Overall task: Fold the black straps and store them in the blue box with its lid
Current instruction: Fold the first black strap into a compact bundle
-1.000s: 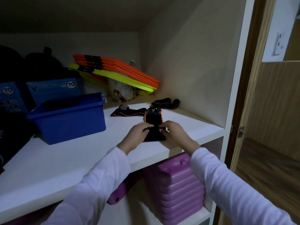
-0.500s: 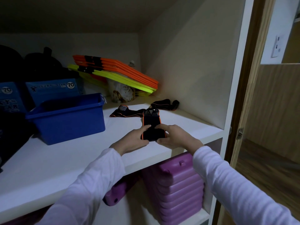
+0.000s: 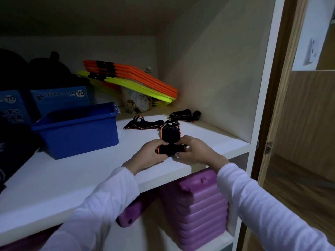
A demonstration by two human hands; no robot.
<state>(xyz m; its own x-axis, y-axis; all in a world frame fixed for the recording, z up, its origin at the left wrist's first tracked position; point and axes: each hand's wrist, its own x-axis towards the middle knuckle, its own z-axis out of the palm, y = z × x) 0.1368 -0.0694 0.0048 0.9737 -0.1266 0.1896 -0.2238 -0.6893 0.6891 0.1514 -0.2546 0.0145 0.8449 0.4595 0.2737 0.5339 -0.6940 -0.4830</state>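
Both hands have slid a little nearer the front edge of the white shelf point(image 3: 54, 174) since a moment ago, and the near end of the black strap point(image 3: 170, 136) is now turned up into a fat roll. The left hand point(image 3: 150, 153) pinches one side of that roll and the right hand point(image 3: 194, 151) pinches the other, fingers curled tight around it. I think the folding step is only half done, because the far end with the pale stripes lies flat on the shelf. Next they would need to fold that last bit over and keep it squeezed (it looks stretchy and may spring open). The strap is black with thin orange edges. Two more straps point(image 3: 143, 124) wait behind it. The blue box point(image 3: 76, 131) sits open to the left, well apart, and I see no lid.
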